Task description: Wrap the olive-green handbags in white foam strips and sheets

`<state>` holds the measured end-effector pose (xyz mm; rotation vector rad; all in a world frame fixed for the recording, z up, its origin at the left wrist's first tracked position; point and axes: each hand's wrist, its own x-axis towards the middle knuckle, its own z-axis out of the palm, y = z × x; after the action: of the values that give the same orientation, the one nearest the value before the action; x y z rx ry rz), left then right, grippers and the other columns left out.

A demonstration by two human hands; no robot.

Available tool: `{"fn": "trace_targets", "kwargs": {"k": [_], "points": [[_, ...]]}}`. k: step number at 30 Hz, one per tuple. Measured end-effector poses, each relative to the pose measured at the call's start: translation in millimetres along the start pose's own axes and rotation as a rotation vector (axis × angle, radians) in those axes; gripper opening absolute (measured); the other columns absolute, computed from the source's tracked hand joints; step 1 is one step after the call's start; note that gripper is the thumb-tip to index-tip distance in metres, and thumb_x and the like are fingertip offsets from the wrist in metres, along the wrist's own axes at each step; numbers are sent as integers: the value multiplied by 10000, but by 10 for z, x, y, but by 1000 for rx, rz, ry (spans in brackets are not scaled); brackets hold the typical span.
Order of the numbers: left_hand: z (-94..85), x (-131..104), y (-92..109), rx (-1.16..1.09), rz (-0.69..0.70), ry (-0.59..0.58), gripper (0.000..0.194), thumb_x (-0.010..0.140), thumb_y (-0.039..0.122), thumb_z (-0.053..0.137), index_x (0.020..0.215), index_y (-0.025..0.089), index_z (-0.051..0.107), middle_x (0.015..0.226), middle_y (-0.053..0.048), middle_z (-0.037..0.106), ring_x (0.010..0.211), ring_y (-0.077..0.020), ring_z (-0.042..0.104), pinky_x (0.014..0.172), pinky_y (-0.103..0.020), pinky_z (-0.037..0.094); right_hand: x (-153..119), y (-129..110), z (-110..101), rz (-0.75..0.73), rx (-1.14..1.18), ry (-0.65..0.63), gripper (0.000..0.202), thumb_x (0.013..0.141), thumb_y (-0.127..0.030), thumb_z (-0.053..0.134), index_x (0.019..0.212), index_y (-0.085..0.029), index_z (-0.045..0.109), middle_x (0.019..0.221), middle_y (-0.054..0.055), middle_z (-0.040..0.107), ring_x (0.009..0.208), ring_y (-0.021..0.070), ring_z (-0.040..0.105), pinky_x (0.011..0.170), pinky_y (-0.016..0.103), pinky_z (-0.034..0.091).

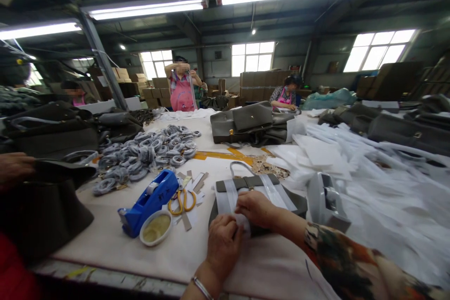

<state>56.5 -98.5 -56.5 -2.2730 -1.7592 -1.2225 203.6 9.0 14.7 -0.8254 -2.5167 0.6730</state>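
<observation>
A dark olive handbag point(260, 181) lies on the table before me, its grey-wrapped handle point(242, 165) pointing away. Strips of white wrapping sheet point(277, 192) run over its flap on both sides. At the bag's near edge, my left hand point(225, 239) has its fingers curled closed on the left strip's end. My right hand point(256, 208) rests just above it with bent fingers, pinching the same white sheet. The fingertips of both hands are partly hidden.
Left of the bag are a blue tape dispenser point(149, 204), a white bowl point(155, 228), yellow-handled scissors point(182, 201) and wrapped straps point(147, 152). A grey tape dispenser point(325, 204) and white sheets point(393, 197) lie right. A co-worker's hand point(16, 168) touches a dark bag point(45, 211).
</observation>
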Motion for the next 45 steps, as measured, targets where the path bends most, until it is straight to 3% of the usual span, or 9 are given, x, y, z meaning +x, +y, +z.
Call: {"fn": "trace_targets", "kwargs": {"k": [5,8,11,19,24,30,34,40,45], "points": [[60,-2,-14,-41,-41,68,313,980,202,485,672,207,541,737,-29,609,777,-191,582,727,-364,447,110,110,81,185,154,-19,166,916,-227,577,1001,-138,689,605,-16,618,531,126,537,519,231,398],[45,-15,-16,-63,-51,86,327,984,216,483,662,207,537,716,-25,603,753,-187,580,716,-360,447,-34,155,91,261,317,-66,625,826,-214,704,1408,-118,498,674,-35,654,586,137,590,534,225,435],[42,-20,-26,-63,-59,87,333,983,221,486,656,208,543,723,-29,613,753,-190,584,715,-360,446,-232,165,178,225,434,-31,936,715,-96,729,1550,-173,314,805,-31,696,721,156,640,681,266,500],[28,-19,-25,-100,-58,75,333,995,207,461,676,211,558,747,-29,623,769,-191,585,739,-356,454,-379,133,623,204,256,355,381,898,-263,498,1266,-174,534,608,-58,536,581,175,564,618,307,438],[3,-21,-15,-134,-62,69,323,995,198,459,690,205,565,773,-32,634,792,-189,587,754,-352,445,-395,125,698,319,265,483,206,866,-358,595,958,-230,463,583,-62,544,544,177,565,610,308,432],[43,-49,-73,-127,-72,31,348,1000,213,459,655,198,507,720,-21,584,764,-187,549,740,-350,409,-571,73,561,157,330,379,226,941,-379,589,807,-225,491,686,-26,560,611,147,546,600,268,430],[65,-62,-91,-136,-73,7,328,1001,202,444,684,198,526,737,-26,587,782,-193,549,757,-355,407,-596,64,440,-57,307,190,89,938,-208,570,957,-207,657,891,29,661,841,177,622,793,293,482],[33,-59,-73,-164,-75,-8,291,998,210,456,731,202,571,815,-40,633,846,-205,564,797,-363,417,-516,214,559,24,206,197,401,837,-107,623,1229,-171,676,1031,92,705,970,241,649,917,382,511],[2,-47,-57,-188,-79,4,281,992,216,479,724,201,561,816,-29,636,837,-196,570,788,-358,414,-512,220,589,70,183,206,446,818,-96,602,1256,-151,666,952,83,704,895,232,654,880,381,533]]}}
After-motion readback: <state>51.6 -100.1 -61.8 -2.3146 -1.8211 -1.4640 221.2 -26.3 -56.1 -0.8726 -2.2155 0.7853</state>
